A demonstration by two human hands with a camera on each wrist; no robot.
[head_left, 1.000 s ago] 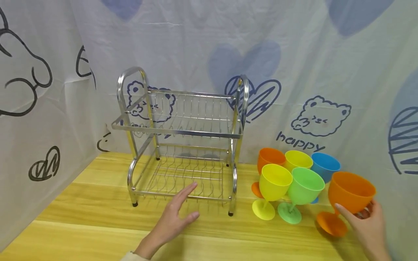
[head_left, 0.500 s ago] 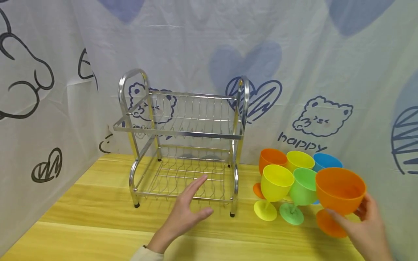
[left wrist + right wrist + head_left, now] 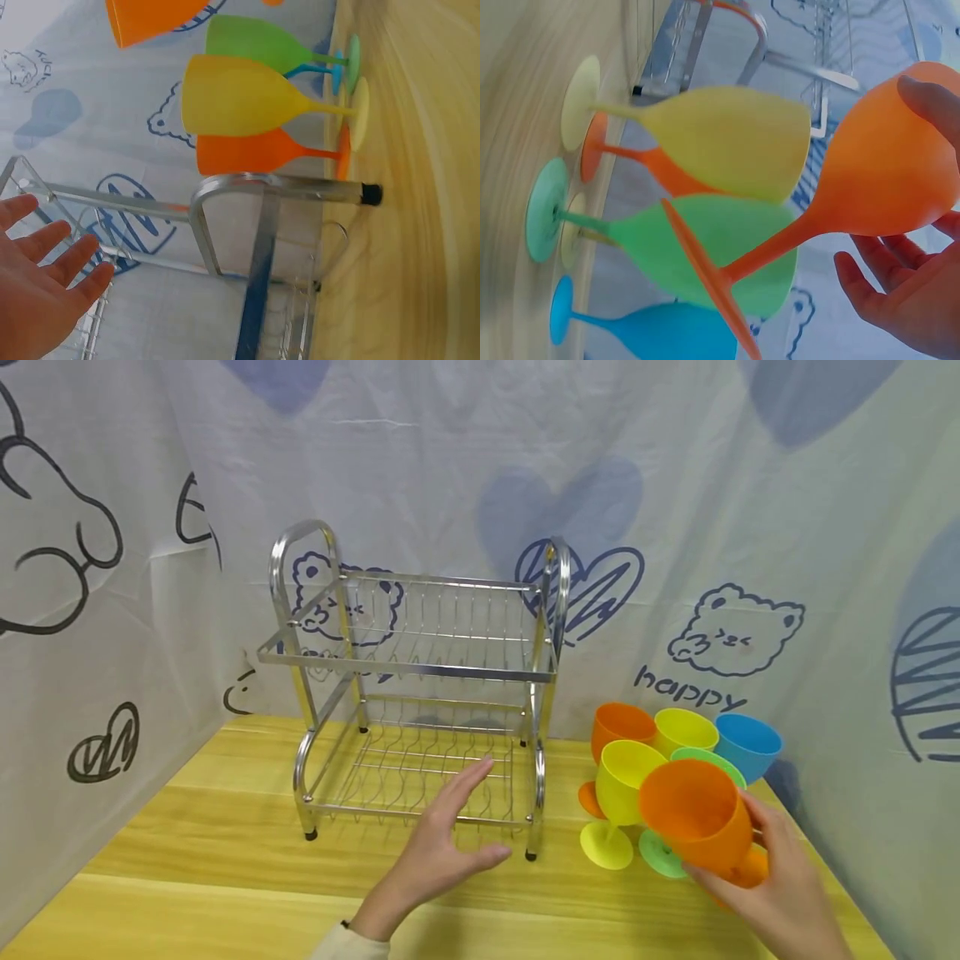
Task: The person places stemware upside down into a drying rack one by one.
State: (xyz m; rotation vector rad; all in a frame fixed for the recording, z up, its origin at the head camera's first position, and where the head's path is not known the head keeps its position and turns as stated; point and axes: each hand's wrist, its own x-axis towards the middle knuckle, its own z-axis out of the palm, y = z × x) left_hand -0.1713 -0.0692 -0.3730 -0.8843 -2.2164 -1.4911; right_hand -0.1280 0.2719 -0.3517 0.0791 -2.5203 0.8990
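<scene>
An orange plastic goblet is gripped round its bowl by my right hand, tilted and lifted off the table; in the right wrist view its stem and foot hang free. Behind it stand a green goblet, a front yellow goblet, another orange goblet, a rear yellow goblet and a blue goblet, all upright. My left hand, fingers extended and thumb apart, holds nothing in front of the two-tier metal dish rack. The held goblet partly hides the green one.
The wooden table runs up to a patterned cloth backdrop behind and at both sides. The rack's front right leg stands a little left of the goblet group.
My right hand has carried the orange goblet leftward and tilted it, bringing it in front of the green goblet. My left hand has shifted slightly right, still empty.
</scene>
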